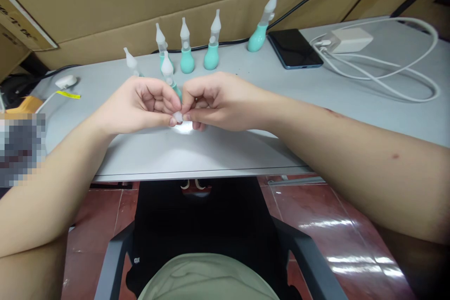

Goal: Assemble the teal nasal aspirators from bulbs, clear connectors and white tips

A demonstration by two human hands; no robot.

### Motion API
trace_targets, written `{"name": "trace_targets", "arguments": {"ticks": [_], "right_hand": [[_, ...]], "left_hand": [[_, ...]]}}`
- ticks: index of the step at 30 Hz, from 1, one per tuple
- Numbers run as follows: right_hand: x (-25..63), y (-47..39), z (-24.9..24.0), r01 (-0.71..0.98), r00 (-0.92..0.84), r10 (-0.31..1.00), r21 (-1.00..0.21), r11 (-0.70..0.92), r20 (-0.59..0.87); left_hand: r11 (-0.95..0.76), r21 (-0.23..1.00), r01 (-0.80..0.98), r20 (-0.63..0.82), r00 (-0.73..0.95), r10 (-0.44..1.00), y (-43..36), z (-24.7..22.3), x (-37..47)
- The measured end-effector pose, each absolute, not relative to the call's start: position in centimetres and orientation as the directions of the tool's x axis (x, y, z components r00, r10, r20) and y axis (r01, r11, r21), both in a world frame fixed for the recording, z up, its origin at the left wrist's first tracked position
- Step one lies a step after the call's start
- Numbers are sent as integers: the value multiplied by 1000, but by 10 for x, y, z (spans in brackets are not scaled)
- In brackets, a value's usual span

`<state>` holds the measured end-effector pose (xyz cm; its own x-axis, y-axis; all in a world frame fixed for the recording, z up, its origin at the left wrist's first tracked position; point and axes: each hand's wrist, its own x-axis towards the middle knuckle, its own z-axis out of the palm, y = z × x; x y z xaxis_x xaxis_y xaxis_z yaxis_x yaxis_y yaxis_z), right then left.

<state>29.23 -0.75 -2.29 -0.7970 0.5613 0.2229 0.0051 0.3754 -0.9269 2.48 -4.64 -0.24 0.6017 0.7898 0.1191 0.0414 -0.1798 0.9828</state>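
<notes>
My left hand and my right hand meet above the front part of the desk. Both pinch a small translucent white piece between thumb and fingers; its exact kind is mostly covered by the fingertips. Just behind the hands stands a nasal aspirator with a teal bulb and a whitish pointed tip. Another one shows only its upper part behind my left hand. Farther back, more nasal aspirators stand upright in a loose row, and one leans at the right.
A dark phone lies at the back right beside a white charger with a looped cable. At the left are a small white device and a yellow tag. Cardboard walls the back edge; chair armrests flank me.
</notes>
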Motion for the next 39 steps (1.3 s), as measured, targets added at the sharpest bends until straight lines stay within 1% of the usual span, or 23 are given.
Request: {"name": "trace_targets", "arguments": {"ticks": [3,7,11,14,16,19,24,29,32,36,39], "right_hand": [[292,-8,-22,4,-793,569,-932,363,218],[292,-9,-22,9,-793,573,-937,349,206],[292,-7,-25,3,-792,566,-926,377,227],[292,-6,-27,-14,-792,557,-920,392,250],[291,-6,-27,-20,-789,561,-924,383,250],[290,-7,-26,-26,-787,567,-931,363,244],[291,-9,-23,17,-774,600,-940,342,204],[293,-9,-22,-39,-770,594,-946,321,233],[294,-7,-22,-35,-769,602,-955,296,215],[295,-6,-23,-48,-782,587,-959,279,210],[296,-6,-23,-66,-783,577,-954,294,232]], "left_hand": [[-187,982,33,128,613,779,-43,-5,22],[-259,965,-29,209,679,703,-35,-12,17],[-235,971,-44,199,693,693,-32,-14,14],[-226,974,1,169,662,731,-34,-13,15],[-215,974,63,132,617,776,-35,-12,15],[-204,973,111,102,587,803,-35,-13,14],[-224,972,76,131,617,776,-33,-15,10],[-204,975,89,114,591,799,-34,-13,13],[-204,977,69,122,601,790,-33,-13,14],[-195,977,89,108,580,808,-32,-13,15],[-186,981,53,122,580,806,-33,-12,16]]}}
